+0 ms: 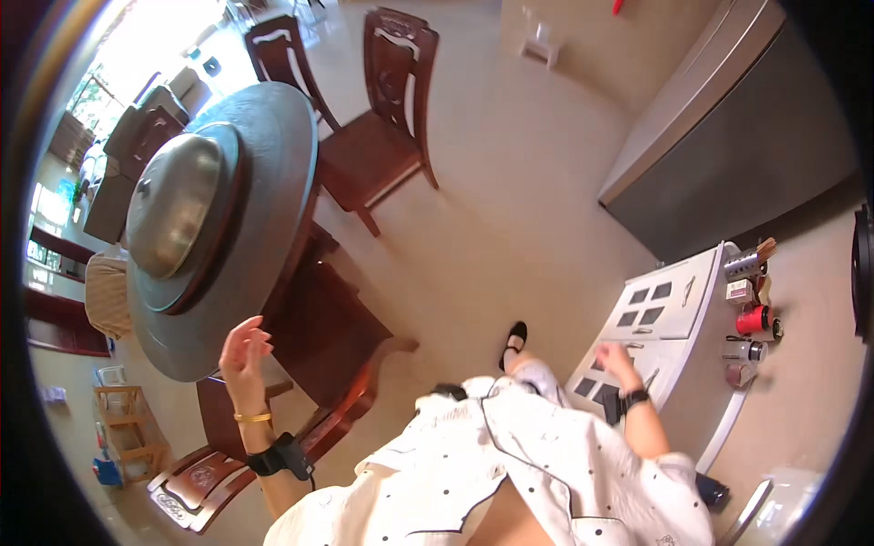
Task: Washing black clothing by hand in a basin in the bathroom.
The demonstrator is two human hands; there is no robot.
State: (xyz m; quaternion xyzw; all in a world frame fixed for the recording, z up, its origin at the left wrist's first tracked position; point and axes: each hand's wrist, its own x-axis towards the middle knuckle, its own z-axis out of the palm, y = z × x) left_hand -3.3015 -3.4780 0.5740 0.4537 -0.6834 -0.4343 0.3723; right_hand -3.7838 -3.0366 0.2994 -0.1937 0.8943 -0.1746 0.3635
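Observation:
My left hand [244, 355] is raised near the rim of the round table [296, 173], in front of a dark wooden chair [314, 323]. Its fingers are loosely bent and apart, with nothing in them. A gold bangle [253, 418] and a black wrist device [279, 456] are on that arm. My right hand [619, 359] hangs in front of the white cabinet [669, 282], close to its handles; whether it touches them I cannot tell. Its fingers are small and partly hidden. On the table a large metal dome cover [173, 205] sits on a raised turntable [232, 155].
Two dark chairs stand beyond the table, the nearer one [373, 159] beside its rim. At the right is a large grey-sided appliance [746, 136]. The cabinet top holds a utensil holder [745, 264], a red container [754, 320] and a jar [745, 349]. A small stool [540, 50] stands far back.

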